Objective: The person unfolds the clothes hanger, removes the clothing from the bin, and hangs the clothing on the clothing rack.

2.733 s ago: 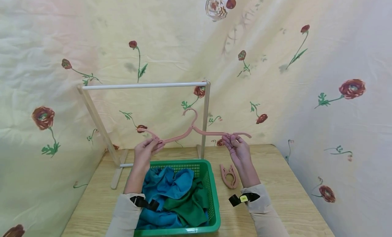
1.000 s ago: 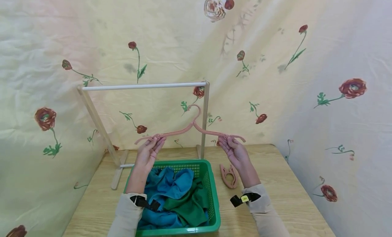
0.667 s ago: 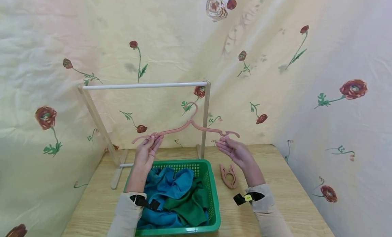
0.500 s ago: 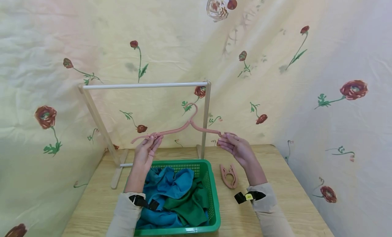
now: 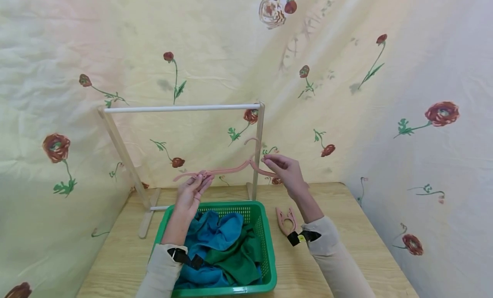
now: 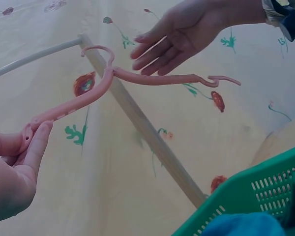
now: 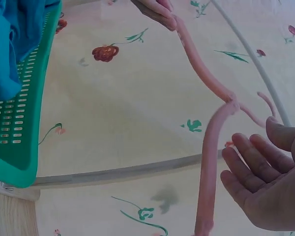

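Observation:
My left hand (image 5: 189,196) pinches a pink folding clothes hanger (image 5: 227,170) by its left arm, in the air above the basket. The hook points up and lies in front of the rack's right post in the head view. My right hand (image 7: 265,184) is beside the hanger's neck, fingers loosely bent and thumb apart, holding nothing. In the left wrist view the hanger's right arm (image 6: 157,79) spreads out free below that hand. In the head view the right hand hides part of that arm and some of the hook.
A green basket (image 5: 270,251) holds blue cloth (image 5: 221,231) and green cloth (image 5: 240,257). Behind it stands a wooden rack with a white bar (image 5: 181,108). A folded pink hanger (image 5: 286,219) lies on the wooden table (image 5: 346,246), right of the basket, partly behind my right wrist strap.
My right hand has left the hanger's right end and moved up and left to near its neck. The left hand and the hanger have shifted slightly right and down.

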Demonstrator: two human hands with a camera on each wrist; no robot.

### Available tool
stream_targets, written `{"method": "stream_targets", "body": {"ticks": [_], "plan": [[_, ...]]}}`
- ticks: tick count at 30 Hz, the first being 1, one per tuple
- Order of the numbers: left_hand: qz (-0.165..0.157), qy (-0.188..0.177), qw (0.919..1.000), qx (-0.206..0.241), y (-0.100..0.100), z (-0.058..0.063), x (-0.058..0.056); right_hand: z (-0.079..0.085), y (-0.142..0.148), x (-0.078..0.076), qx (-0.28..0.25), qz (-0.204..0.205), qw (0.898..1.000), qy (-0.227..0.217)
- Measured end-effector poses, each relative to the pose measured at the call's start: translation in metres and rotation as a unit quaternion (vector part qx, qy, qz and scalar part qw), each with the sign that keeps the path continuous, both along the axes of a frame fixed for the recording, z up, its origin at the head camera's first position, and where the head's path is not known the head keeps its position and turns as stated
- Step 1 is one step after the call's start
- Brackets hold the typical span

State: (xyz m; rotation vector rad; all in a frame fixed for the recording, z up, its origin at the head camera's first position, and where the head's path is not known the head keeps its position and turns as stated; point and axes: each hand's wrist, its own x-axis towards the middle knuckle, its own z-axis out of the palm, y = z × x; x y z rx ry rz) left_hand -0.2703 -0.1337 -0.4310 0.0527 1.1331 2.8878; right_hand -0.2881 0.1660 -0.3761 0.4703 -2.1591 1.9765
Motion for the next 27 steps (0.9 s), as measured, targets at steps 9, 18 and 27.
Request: {"method": "stream_targets", "body": {"ticks": [9, 18, 27], "plan": [[-0.009, -0.007, 0.9999, -0.009, 0.014, -0.001, 0.000, -0.005, -0.009, -0.004, 0.037, 0.024, 0.999, -0.014], [-0.021, -0.004, 0.9997, -0.015, 0.021, -0.002, 0.001, -0.008, -0.014, -0.004, 0.068, 0.011, 0.997, -0.032], [-0.044, -0.011, 0.9988, -0.019, 0.021, -0.002, 0.001, -0.012, -0.015, -0.004, 0.065, 0.001, 0.997, -0.030]]}}
